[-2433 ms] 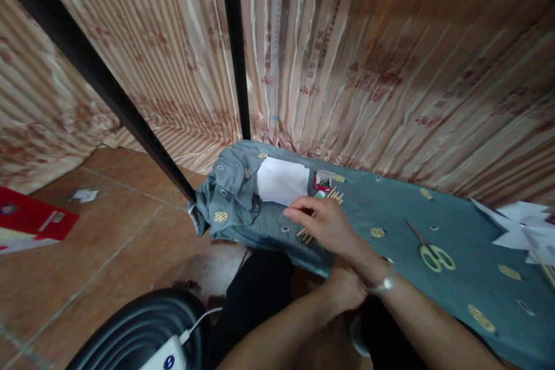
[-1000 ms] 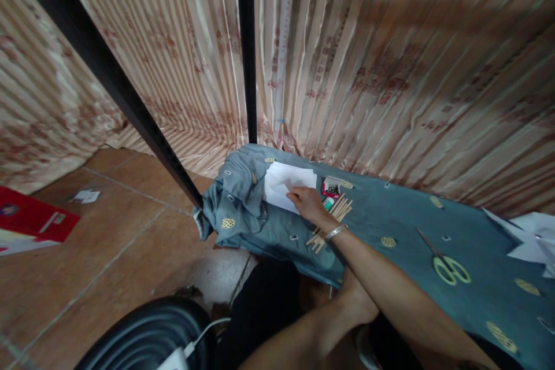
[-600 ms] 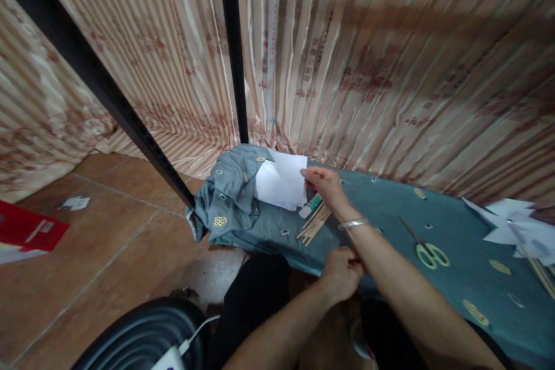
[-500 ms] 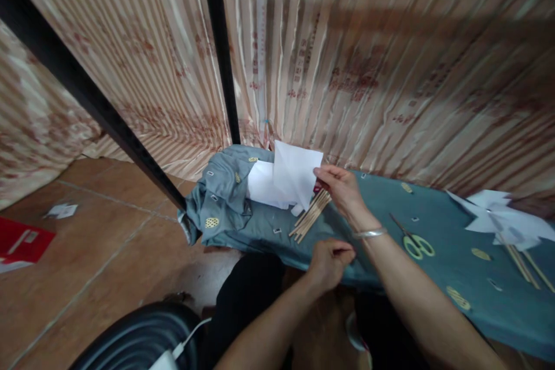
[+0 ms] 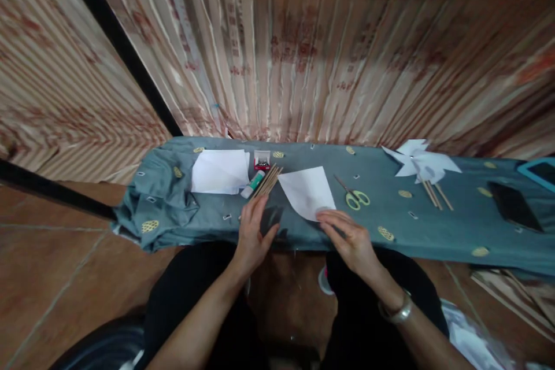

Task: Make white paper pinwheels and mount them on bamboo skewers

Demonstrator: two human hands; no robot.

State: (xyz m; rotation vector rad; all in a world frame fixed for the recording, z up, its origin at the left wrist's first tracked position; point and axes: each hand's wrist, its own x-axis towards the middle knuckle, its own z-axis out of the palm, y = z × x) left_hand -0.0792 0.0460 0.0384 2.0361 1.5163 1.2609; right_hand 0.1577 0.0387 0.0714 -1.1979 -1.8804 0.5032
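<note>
A single white paper sheet [image 5: 307, 192] lies on the grey-blue cloth [image 5: 286, 228] in front of me. My right hand [image 5: 349, 237] rests at the sheet's near corner with its fingertips on the paper. My left hand [image 5: 252, 231] hovers flat and spread over the cloth just left of the sheet, holding nothing. Behind it lie a bundle of wooden sticks [image 5: 265, 181], a glue stick [image 5: 252, 184] and a small red box [image 5: 262, 160]. A stack of white paper [image 5: 219, 171] sits further left.
Yellow-handled scissors [image 5: 354, 196] lie right of the sheet. White paper pinwheels on sticks [image 5: 420, 166] rest at the back right, with a dark phone [image 5: 514, 206] and a teal tray edge [image 5: 537, 170] beyond. A striped curtain [image 5: 303, 46] hangs behind; a black pole [image 5: 117, 40] stands at left.
My right hand lifted one sheet off the paper stack and brought it rightward onto the cloth before me. My left hand came up from below the table edge. The view swung right.
</note>
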